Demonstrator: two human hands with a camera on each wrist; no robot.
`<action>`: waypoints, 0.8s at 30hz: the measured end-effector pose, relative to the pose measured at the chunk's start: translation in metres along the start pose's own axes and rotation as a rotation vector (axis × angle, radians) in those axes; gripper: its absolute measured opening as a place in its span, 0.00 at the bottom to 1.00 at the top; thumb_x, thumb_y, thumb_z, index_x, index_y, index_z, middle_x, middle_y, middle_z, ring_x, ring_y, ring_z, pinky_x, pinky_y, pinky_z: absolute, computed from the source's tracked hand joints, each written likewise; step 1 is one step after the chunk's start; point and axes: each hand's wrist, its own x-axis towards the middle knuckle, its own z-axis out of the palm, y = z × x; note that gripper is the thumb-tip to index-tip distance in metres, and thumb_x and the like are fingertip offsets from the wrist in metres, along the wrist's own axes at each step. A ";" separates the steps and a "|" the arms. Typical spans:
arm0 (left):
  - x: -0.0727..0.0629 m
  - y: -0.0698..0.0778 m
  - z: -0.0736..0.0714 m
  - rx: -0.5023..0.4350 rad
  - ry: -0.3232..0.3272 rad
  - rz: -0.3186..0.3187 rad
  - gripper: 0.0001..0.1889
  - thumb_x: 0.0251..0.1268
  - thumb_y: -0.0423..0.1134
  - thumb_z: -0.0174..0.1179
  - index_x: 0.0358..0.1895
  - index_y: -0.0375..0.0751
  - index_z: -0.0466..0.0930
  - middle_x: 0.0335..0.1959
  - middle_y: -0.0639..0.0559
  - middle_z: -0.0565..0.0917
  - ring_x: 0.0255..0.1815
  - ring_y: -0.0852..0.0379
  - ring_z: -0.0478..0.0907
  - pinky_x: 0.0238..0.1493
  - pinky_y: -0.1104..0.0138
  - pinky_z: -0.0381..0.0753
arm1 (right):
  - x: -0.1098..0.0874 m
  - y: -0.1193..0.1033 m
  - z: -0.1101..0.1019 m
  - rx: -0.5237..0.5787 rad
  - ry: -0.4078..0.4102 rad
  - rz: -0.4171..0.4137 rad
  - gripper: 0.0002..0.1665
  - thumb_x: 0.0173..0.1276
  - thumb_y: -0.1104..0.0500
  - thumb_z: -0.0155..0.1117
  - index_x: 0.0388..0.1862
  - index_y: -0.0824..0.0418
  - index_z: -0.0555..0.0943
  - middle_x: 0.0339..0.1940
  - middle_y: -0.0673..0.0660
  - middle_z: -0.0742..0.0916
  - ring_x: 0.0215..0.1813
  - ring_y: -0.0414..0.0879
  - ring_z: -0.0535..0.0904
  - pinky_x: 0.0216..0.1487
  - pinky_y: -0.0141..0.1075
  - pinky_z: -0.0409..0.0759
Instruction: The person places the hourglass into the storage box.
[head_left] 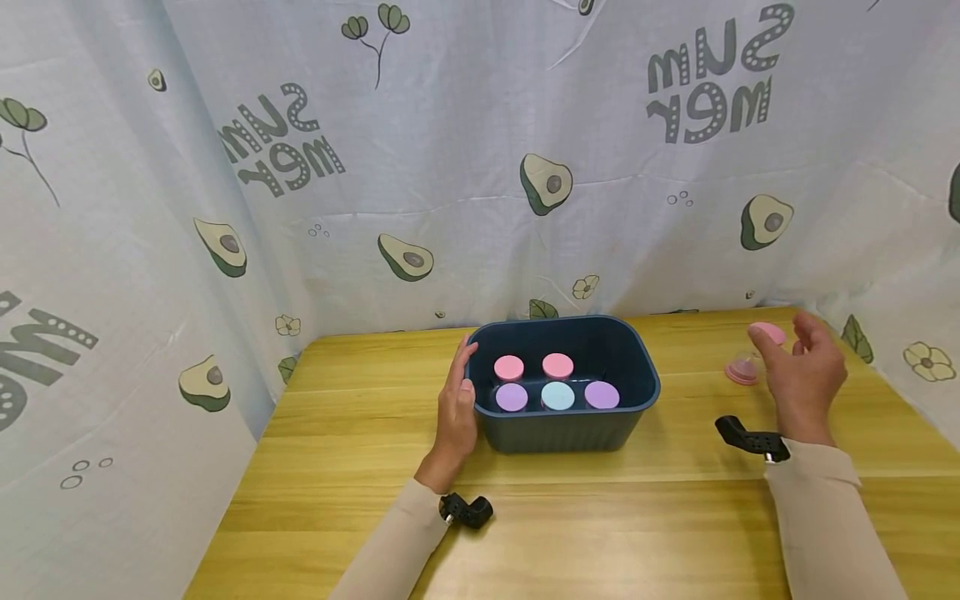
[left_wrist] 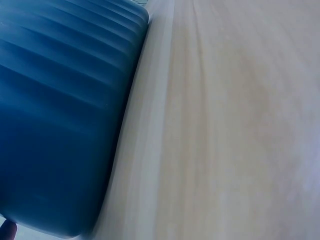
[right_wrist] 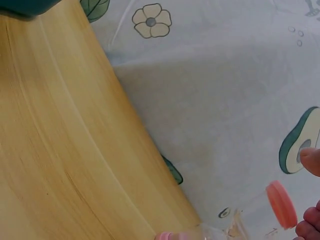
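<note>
My left hand (head_left: 455, 412) rests against the left end of a dark blue plastic bin (head_left: 555, 432), its fingers extended along the rim. Inside the bin stand several small containers with round lids, among them a pink lid (head_left: 557, 366), a purple lid (head_left: 602, 395) and a light blue lid (head_left: 557, 396). On the right, my right hand (head_left: 808, 379) is held with thumb and fingers apart beside a transparent container with a pink lid (right_wrist: 281, 205). Its fingertips are close to that lid. A small transparent dome with a pink ring (head_left: 742, 372) sits just left of the hand.
The wooden table (head_left: 360, 467) extends around the bin. Behind it and at both sides hangs a white curtain (head_left: 465, 167) with avocado prints. A black wrist camera (head_left: 467, 510) is strapped on the left wrist, another (head_left: 750, 437) on the right.
</note>
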 end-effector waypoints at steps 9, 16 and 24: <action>0.000 0.000 0.000 -0.002 -0.002 -0.002 0.29 0.67 0.38 0.33 0.73 0.43 0.58 0.77 0.55 0.54 0.76 0.51 0.53 0.69 0.44 0.55 | 0.005 0.009 0.000 -0.037 -0.032 0.052 0.42 0.62 0.49 0.67 0.74 0.52 0.64 0.73 0.47 0.68 0.73 0.41 0.61 0.71 0.31 0.58; 0.001 0.001 0.001 -0.002 -0.007 -0.004 0.29 0.67 0.39 0.32 0.73 0.43 0.58 0.77 0.54 0.54 0.76 0.51 0.53 0.69 0.44 0.56 | 0.010 0.017 0.001 -0.040 -0.059 0.089 0.44 0.60 0.50 0.69 0.74 0.51 0.63 0.74 0.46 0.67 0.74 0.41 0.60 0.71 0.31 0.57; 0.000 0.000 0.000 0.006 0.003 0.002 0.29 0.68 0.41 0.32 0.73 0.44 0.58 0.77 0.52 0.55 0.76 0.51 0.52 0.70 0.44 0.55 | 0.013 0.026 0.004 -0.112 -0.061 0.056 0.44 0.60 0.47 0.68 0.74 0.52 0.64 0.72 0.51 0.70 0.70 0.45 0.64 0.70 0.32 0.61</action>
